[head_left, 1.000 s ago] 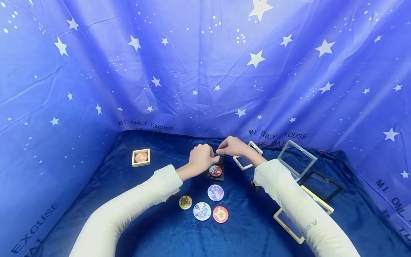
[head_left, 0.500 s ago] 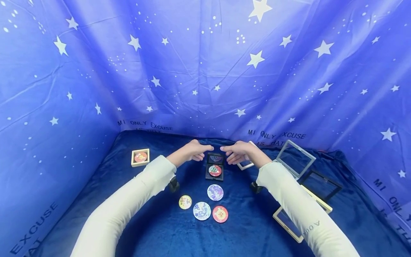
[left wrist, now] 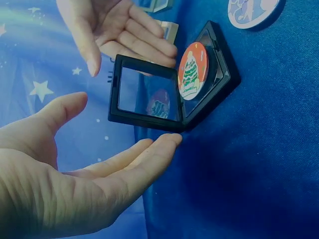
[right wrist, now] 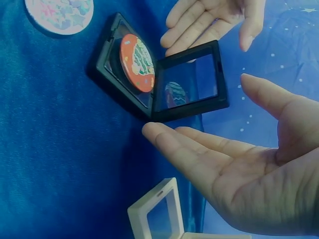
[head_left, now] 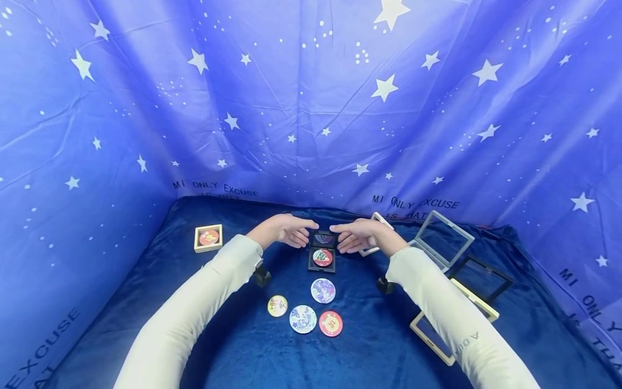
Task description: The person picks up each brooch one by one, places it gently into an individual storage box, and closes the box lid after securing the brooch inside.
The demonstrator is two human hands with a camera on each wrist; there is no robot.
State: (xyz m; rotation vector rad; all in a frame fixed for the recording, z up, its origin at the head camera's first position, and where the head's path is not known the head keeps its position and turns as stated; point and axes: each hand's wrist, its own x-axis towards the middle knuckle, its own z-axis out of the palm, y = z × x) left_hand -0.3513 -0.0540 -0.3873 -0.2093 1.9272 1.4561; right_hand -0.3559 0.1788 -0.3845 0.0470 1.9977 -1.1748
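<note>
A small black display case [left wrist: 113,102] stands open on the blue cloth, its clear-windowed lid raised. On its base lies a round red badge [left wrist: 193,69] with a green and white striped hat picture, mirrored in the lid. To the left of the case my left hand [head_left: 291,229] holds nothing, thumb and fingers extended and apart. My right hand [head_left: 358,236] mirrors it on the other side, also holding nothing. Fingertips of both hands come close to the case's hinge corners; whether they touch is unclear.
Nearer the body lie a purple badge [head_left: 323,290], a blue-white badge [head_left: 303,319], a red badge [head_left: 331,323] and a yellow badge [head_left: 277,306]. A wooden-coloured case [head_left: 208,239] holding an orange badge sits left. Several open cases, including a grey case [head_left: 444,240], stand right.
Both hands, whose fingers were together over the lid a second ago, have drawn apart to either side with fingers spread. The case and red badge have come into fuller view.
</note>
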